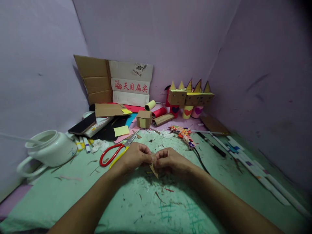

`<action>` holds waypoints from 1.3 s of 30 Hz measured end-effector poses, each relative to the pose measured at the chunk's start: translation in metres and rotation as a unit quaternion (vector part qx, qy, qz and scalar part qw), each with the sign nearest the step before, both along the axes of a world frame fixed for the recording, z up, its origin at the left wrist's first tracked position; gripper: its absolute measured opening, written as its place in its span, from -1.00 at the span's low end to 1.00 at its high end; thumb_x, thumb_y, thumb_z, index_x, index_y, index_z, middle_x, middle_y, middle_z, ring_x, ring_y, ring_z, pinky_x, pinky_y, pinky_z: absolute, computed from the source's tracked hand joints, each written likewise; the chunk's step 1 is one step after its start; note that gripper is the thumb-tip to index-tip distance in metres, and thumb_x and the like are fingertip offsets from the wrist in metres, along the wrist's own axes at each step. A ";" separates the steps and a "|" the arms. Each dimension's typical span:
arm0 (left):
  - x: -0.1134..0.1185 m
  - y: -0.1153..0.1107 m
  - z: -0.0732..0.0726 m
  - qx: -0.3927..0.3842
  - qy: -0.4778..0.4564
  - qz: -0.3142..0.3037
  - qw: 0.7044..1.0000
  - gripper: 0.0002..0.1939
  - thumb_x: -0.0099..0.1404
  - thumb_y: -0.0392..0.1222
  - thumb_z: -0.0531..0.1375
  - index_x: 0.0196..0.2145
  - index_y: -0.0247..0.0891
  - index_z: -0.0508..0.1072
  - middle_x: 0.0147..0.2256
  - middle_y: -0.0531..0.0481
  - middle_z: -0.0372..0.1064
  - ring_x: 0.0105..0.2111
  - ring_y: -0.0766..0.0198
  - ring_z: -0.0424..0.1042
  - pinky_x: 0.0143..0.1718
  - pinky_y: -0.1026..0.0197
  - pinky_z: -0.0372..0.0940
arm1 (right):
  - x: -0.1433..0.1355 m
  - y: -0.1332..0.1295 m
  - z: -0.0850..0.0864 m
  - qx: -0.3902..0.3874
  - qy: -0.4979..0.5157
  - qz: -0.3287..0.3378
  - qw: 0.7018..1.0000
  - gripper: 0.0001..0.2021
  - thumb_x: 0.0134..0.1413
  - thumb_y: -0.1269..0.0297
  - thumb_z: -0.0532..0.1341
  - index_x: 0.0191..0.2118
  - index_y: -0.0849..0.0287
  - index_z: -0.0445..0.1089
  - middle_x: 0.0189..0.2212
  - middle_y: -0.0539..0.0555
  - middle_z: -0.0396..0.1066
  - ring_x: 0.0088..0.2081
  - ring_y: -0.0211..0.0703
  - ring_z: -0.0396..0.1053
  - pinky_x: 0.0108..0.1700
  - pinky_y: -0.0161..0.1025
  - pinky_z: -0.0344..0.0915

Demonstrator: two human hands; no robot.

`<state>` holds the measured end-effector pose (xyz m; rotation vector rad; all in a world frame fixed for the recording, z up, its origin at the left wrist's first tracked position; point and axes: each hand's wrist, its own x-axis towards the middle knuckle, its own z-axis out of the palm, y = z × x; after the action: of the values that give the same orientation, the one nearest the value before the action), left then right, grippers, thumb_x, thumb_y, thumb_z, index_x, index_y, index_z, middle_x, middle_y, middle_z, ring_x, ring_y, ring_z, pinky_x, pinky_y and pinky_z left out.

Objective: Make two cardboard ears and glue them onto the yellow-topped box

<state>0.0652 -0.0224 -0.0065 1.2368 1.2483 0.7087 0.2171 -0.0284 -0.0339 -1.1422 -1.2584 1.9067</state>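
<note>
Both my hands meet over the middle of the green table. My left hand (137, 155) and my right hand (170, 159) are closed, fingertips pinching a small brown piece of cardboard (153, 169) between them. Its pointed lower end sticks out below the fingers; the rest is mostly hidden. Just left of my left hand lie scissors (110, 156) with red and yellow handles, blades pointing away. Beyond my right hand is a glue gun (182, 135) with a flowery pattern and a black cord. A small cardboard box (144, 119) with a yellow patch stands behind the hands.
A white teapot (52, 148) stands at the left, near a phone (83, 123). Cardboard figures (187, 97) on heart-marked tubes line the back. A printed carton (130, 83) leans on the wall. Markers (255, 167) and a craft knife (212, 144) lie right; scraps litter the green tabletop (117, 208).
</note>
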 end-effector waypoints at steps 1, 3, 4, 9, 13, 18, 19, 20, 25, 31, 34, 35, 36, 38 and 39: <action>0.000 0.001 0.000 0.005 0.005 -0.006 1.000 -0.92 -0.24 -0.35 0.20 -0.74 -0.31 0.32 -0.78 0.13 0.16 -0.71 0.45 0.10 -0.65 0.33 0.00 | 0.000 0.000 -0.001 0.001 0.000 0.001 1.000 -0.99 -0.41 0.45 0.20 -0.68 0.25 0.36 -0.79 -0.04 0.28 -0.75 -0.42 0.11 -0.71 -0.42 -0.04; 0.000 0.002 0.000 0.021 -0.007 -0.010 1.000 -0.91 -0.19 -0.30 0.23 -0.68 -0.31 0.35 -0.75 0.12 0.19 -0.70 0.44 0.13 -0.65 0.34 0.02 | 0.000 0.002 -0.001 0.012 0.028 -0.024 0.999 -0.99 -0.42 0.45 0.21 -0.68 0.25 0.35 -0.77 -0.04 0.29 -0.73 -0.40 0.16 -0.68 -0.40 0.06; 0.000 0.003 -0.001 0.029 -0.019 -0.007 0.999 -0.89 -0.16 -0.25 0.24 -0.63 -0.31 0.37 -0.72 0.11 0.22 -0.69 0.43 0.16 -0.65 0.34 0.04 | 0.000 0.003 -0.001 0.017 0.054 -0.055 0.997 -0.97 -0.41 0.44 0.23 -0.68 0.25 0.35 -0.76 -0.05 0.28 -0.72 -0.39 0.17 -0.65 -0.40 0.10; 0.003 -0.001 0.000 0.047 -0.034 0.023 0.998 -0.83 -0.15 -0.18 0.27 -0.62 -0.31 0.36 -0.70 0.11 0.22 -0.68 0.42 0.16 -0.63 0.33 0.06 | -0.002 0.006 -0.001 0.026 0.167 -0.212 0.963 -0.86 -0.38 0.42 0.33 -0.59 0.21 0.34 -0.68 -0.08 0.30 -0.64 -0.40 0.21 -0.57 -0.41 0.18; 0.007 -0.007 0.003 0.125 -0.004 0.051 0.991 -0.89 -0.15 -0.25 0.23 -0.67 -0.32 0.36 -0.69 0.10 0.23 -0.64 0.42 0.12 -0.59 0.32 0.03 | -0.005 0.005 0.000 0.021 0.190 -0.235 0.953 -0.85 -0.39 0.42 0.35 -0.59 0.21 0.35 -0.64 -0.06 0.33 -0.62 -0.36 0.26 -0.54 -0.39 0.25; 0.005 -0.006 0.006 0.147 0.011 0.043 0.988 -0.91 -0.15 -0.26 0.20 -0.68 -0.32 0.35 -0.68 0.09 0.21 -0.62 0.40 0.12 -0.57 0.30 0.02 | -0.005 0.003 0.004 -0.003 0.214 -0.200 0.956 -0.79 -0.42 0.43 0.38 -0.49 0.23 0.42 -0.61 -0.04 0.38 -0.63 -0.36 0.29 -0.53 -0.39 0.32; 0.004 -0.006 0.006 0.148 0.012 0.034 0.988 -0.92 -0.15 -0.27 0.19 -0.68 -0.32 0.34 -0.68 0.10 0.20 -0.62 0.40 0.12 -0.57 0.30 0.02 | -0.004 0.003 0.005 -0.007 0.220 -0.195 0.956 -0.77 -0.42 0.43 0.38 -0.46 0.23 0.42 -0.62 -0.06 0.37 -0.63 -0.36 0.29 -0.53 -0.39 0.33; 0.003 -0.006 0.006 0.149 0.015 0.026 0.988 -0.92 -0.15 -0.27 0.19 -0.68 -0.31 0.34 -0.69 0.11 0.19 -0.63 0.41 0.11 -0.58 0.30 0.01 | -0.003 0.003 0.005 -0.011 0.223 -0.193 0.955 -0.76 -0.43 0.43 0.38 -0.46 0.23 0.42 -0.64 -0.07 0.36 -0.64 -0.37 0.29 -0.54 -0.40 0.34; 0.000 -0.006 0.004 0.162 0.034 -0.005 0.986 -0.94 -0.12 -0.30 0.15 -0.67 -0.31 0.33 -0.69 0.13 0.14 -0.63 0.42 0.08 -0.59 0.31 -0.01 | 0.001 0.004 0.003 -0.006 0.205 -0.183 0.961 -0.80 -0.44 0.43 0.39 -0.54 0.26 0.40 -0.67 -0.06 0.36 -0.67 -0.38 0.28 -0.57 -0.38 0.36; -0.002 -0.005 0.001 0.179 0.053 -0.033 0.982 -0.94 -0.09 -0.30 0.14 -0.65 -0.31 0.31 -0.66 0.11 0.16 -0.61 0.40 0.11 -0.58 0.31 0.01 | -0.001 0.003 0.002 0.015 0.184 -0.138 0.973 -0.86 -0.39 0.42 0.36 -0.56 0.29 0.41 -0.66 0.00 0.39 -0.63 -0.34 0.33 -0.57 -0.39 0.34; -0.002 -0.007 0.002 0.201 0.074 -0.055 0.975 -0.93 -0.06 -0.29 0.14 -0.63 -0.30 0.31 -0.64 0.10 0.17 -0.59 0.40 0.14 -0.56 0.31 0.05 | -0.002 0.002 0.004 0.012 0.178 -0.146 0.973 -0.84 -0.41 0.40 0.38 -0.57 0.29 0.40 -0.68 -0.02 0.38 -0.65 -0.35 0.32 -0.57 -0.41 0.33; -0.002 -0.007 0.004 0.213 0.085 -0.063 0.971 -0.93 -0.04 -0.28 0.13 -0.62 -0.30 0.31 -0.63 0.10 0.19 -0.58 0.39 0.15 -0.55 0.31 0.07 | -0.002 0.002 0.005 0.010 0.179 -0.152 0.972 -0.82 -0.43 0.40 0.38 -0.57 0.29 0.40 -0.69 -0.03 0.37 -0.65 -0.36 0.31 -0.57 -0.42 0.33; -0.003 -0.007 0.005 0.226 0.098 -0.072 0.967 -0.92 -0.01 -0.26 0.13 -0.60 -0.30 0.32 -0.61 0.09 0.20 -0.56 0.38 0.17 -0.53 0.31 0.09 | -0.002 0.002 0.006 0.009 0.183 -0.163 0.970 -0.81 -0.44 0.39 0.39 -0.56 0.29 0.41 -0.69 -0.04 0.37 -0.66 -0.37 0.31 -0.58 -0.43 0.33; -0.009 -0.007 0.009 0.250 0.131 -0.081 0.956 -0.89 0.04 -0.19 0.13 -0.51 -0.29 0.37 -0.56 0.07 0.26 -0.52 0.35 0.23 -0.48 0.30 0.14 | 0.000 0.003 0.008 0.014 0.195 -0.196 0.961 -0.78 -0.48 0.38 0.41 -0.55 0.27 0.41 -0.69 -0.06 0.37 -0.67 -0.39 0.30 -0.60 -0.46 0.31; -0.015 -0.006 0.012 0.261 0.159 -0.077 0.949 -0.85 0.06 -0.16 0.13 -0.43 -0.29 0.38 -0.52 0.05 0.29 -0.49 0.33 0.26 -0.45 0.29 0.17 | 0.000 0.004 0.009 0.018 0.202 -0.215 0.955 -0.78 -0.49 0.37 0.41 -0.56 0.26 0.41 -0.70 -0.08 0.36 -0.68 -0.40 0.29 -0.61 -0.47 0.31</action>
<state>0.0499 -0.0284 0.0052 1.9265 1.2408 0.7718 0.2175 -0.0239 -0.0250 -0.8590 -0.7461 1.6641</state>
